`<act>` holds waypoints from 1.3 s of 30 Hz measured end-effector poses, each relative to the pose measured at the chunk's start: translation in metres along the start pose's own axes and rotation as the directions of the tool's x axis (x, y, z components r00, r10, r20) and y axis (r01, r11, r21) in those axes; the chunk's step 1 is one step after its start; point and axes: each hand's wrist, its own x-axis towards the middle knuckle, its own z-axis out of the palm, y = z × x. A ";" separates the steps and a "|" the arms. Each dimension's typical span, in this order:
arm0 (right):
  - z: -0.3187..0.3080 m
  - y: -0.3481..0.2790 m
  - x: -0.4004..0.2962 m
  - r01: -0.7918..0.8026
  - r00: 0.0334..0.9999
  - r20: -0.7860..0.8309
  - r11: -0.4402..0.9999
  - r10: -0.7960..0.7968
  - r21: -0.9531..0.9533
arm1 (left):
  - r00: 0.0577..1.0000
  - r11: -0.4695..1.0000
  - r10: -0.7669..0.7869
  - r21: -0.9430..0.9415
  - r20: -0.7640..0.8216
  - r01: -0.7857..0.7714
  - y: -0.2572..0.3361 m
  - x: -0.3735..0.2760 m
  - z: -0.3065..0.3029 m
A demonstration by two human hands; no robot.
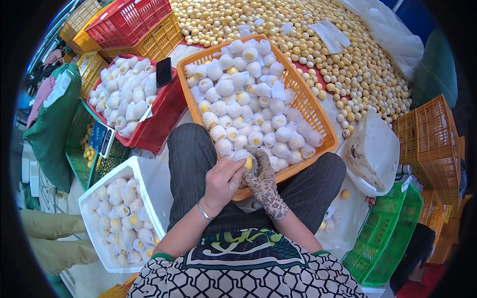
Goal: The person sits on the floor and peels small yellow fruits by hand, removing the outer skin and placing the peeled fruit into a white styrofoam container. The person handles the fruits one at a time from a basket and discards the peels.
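My left hand [220,182], bare with a silver bracelet at the wrist, pinches the near side of a yellow fruit [249,164] wrapped in a white foam net [241,154]. Around the other side of the same fruit curls my right hand [262,180], in a leopard-print glove. Both hands are over the near edge of an orange plastic crate [316,123], between my knees. Many net-wrapped fruits [238,93] fill this crate, some with yellow skin showing through the net openings. The fingers partly hide the held fruit.
Loose yellow fruits [261,18] cover the floor beyond the crate. At left stand a red crate [164,115] with a phone [164,72] on its rim and a white foam box [152,178], both holding wrapped fruits. A white tub [376,149] and green crates [387,231] flank my right.
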 end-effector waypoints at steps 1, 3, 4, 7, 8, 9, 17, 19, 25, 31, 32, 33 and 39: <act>-0.002 -0.007 0.001 0.025 1.000 0.002 0.998 -0.025 0.058 | 0.998 0.995 -0.061 -0.077 -0.034 0.058 0.003 -0.002 0.000; -0.004 -0.025 0.004 0.070 0.997 0.014 0.983 -0.073 0.172 | 0.976 0.957 -0.199 -0.232 -0.095 0.172 0.011 -0.004 -0.006; -0.007 -0.027 0.010 -0.008 0.997 0.074 0.962 -0.013 0.274 | 0.950 0.865 -0.303 -0.443 -0.081 0.238 0.007 -0.007 -0.005; 0.012 -0.038 0.013 0.201 0.955 0.225 0.979 -0.191 -0.020 | 0.778 0.015 -0.542 -0.922 0.318 0.387 0.011 0.003 -0.021; 0.020 -0.053 0.015 0.384 0.893 0.336 0.897 -0.300 -0.218 | 0.760 -0.114 -0.505 -0.904 0.409 0.411 0.008 0.001 -0.029; 0.021 -0.053 0.022 0.548 0.817 0.446 0.734 -0.366 -0.401 | 0.746 -0.218 -0.479 -0.886 0.462 0.409 0.006 0.000 -0.038; -0.063 -0.002 0.157 0.161 0.924 0.167 0.045 0.345 -0.986 | 0.359 0.490 -0.844 -0.845 -0.399 0.215 -0.074 -0.126 -0.226; -0.108 0.048 0.180 0.161 0.926 0.138 -0.038 0.351 -0.986 | 0.019 0.585 -0.721 -0.593 -0.693 0.554 -0.116 -0.206 -0.279; -0.095 0.063 0.168 0.066 0.904 0.042 -0.042 0.425 -0.997 | -0.318 0.319 -0.253 -0.389 -0.914 0.864 -0.141 -0.327 -0.346; -0.104 0.048 0.171 0.087 0.908 0.045 -0.081 0.417 -0.993 | 0.324 0.778 -0.610 -0.471 -0.723 0.416 -0.090 -0.116 -0.236; -0.107 0.041 0.166 0.026 0.901 0.009 -0.035 0.434 -0.999 | 0.478 0.784 -0.620 -0.521 -0.623 0.338 -0.064 -0.074 -0.203; -0.111 0.027 0.161 -0.111 0.879 -0.032 0.138 0.476 -0.984 | 0.600 0.758 -0.626 -0.569 -0.497 0.319 -0.037 -0.038 -0.171; -0.080 -0.020 0.088 -0.144 0.917 0.384 0.988 0.110 0.060 | 0.643 -0.183 -0.414 -0.750 0.645 0.636 -0.006 0.006 -0.016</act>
